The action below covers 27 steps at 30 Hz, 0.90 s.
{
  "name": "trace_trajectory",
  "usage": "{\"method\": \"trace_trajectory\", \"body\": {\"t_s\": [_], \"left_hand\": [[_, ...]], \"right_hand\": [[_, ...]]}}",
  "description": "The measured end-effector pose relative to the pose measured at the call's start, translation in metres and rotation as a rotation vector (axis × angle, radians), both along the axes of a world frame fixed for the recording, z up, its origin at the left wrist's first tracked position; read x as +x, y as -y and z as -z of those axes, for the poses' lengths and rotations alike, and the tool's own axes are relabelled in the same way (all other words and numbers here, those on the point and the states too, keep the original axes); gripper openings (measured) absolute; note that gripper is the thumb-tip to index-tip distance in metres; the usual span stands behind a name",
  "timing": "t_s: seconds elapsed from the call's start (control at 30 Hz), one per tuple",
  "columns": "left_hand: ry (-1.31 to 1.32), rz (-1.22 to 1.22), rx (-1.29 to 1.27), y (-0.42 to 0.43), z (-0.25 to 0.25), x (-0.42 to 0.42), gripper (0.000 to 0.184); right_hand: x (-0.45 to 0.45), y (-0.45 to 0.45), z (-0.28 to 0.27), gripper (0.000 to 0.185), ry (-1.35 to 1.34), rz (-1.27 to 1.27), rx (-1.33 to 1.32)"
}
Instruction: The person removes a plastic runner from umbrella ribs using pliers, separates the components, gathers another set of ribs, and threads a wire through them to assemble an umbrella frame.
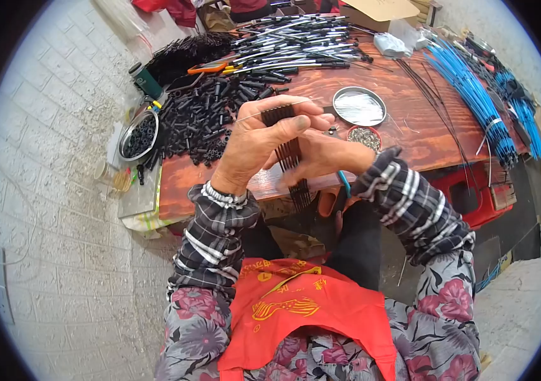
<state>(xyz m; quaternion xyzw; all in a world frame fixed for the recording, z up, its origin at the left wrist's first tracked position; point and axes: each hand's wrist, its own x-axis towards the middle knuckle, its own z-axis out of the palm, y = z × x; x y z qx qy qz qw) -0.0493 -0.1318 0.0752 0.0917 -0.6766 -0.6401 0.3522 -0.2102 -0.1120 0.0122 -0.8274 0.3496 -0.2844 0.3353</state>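
My left hand point(248, 143) is raised over the table's near edge, thumb and fingers closed on the upper end of a bundle of thin black ribbed strips point(288, 152). The strips lie side by side and hang down past the table edge. A fine wire point(243, 119) crosses at their top, along the left fingers. My right hand point(329, 154) is at the right side of the bundle, its fingertips smeared by motion over the lower strips. Whether those fingers grip the strips cannot be made out.
Black tubular parts point(197, 114) are heaped on the table point(308, 86) at left, beside a bowl point(122, 147) of black rings. Silver-black rods point(296, 41) lie behind. A tin point(382, 108) of white pins and a red dish point(378, 134) of small metal parts stand right; blue rods point(473, 95) lie beyond.
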Motion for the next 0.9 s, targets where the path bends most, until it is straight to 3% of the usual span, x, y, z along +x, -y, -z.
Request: {"method": "trace_trajectory", "body": {"t_s": [0.07, 0.1, 0.17, 0.2, 0.3, 0.37, 0.4, 0.47, 0.5, 0.63, 0.9], "left_hand": [[0.041, 0.019, 0.013, 0.004, 0.004, 0.006, 0.028], [-0.093, 0.049, 0.130, 0.008, 0.012, 0.011, 0.033], [-0.362, 0.104, 0.357, 0.017, 0.033, 0.016, 0.043], [-0.353, 0.106, 0.360, 0.021, 0.047, 0.015, 0.043], [-0.118, -0.416, 0.155, 0.037, 0.101, 0.007, 0.054], [0.276, -0.445, -0.670, 0.057, 0.142, 0.003, 0.060], [0.287, -0.452, -0.665, 0.051, 0.144, -0.006, 0.060], [0.528, -0.577, -0.996, 0.038, 0.147, -0.026, 0.059], [0.536, -0.573, -0.987, 0.038, 0.149, -0.027, 0.059], [0.603, -0.580, -1.095, 0.036, 0.154, -0.032, 0.056], [0.708, -0.601, -1.044, 0.029, 0.139, -0.038, 0.058]], "right_hand": [[0.008, -0.001, -0.012, 0.048, -0.100, -0.022, 0.163], [0.009, -0.002, -0.015, 0.047, -0.151, -0.036, 0.246], [0.006, -0.004, -0.013, 0.041, -0.149, -0.062, 0.200], [0.006, -0.004, -0.012, 0.035, -0.153, -0.090, 0.147], [0.005, -0.002, -0.009, 0.030, -0.123, -0.127, 0.011], [0.007, -0.005, -0.001, 0.032, -0.077, -0.147, -0.114], [0.009, -0.005, 0.003, 0.032, -0.069, -0.157, -0.109], [0.009, -0.006, 0.013, 0.029, -0.044, -0.130, -0.421], [0.009, -0.009, 0.017, 0.027, -0.030, -0.112, -0.574], [0.013, -0.038, 0.017, 0.020, -0.254, -0.360, -0.599], [0.017, -0.058, 0.012, 0.016, -0.308, -0.380, -0.574]]}}
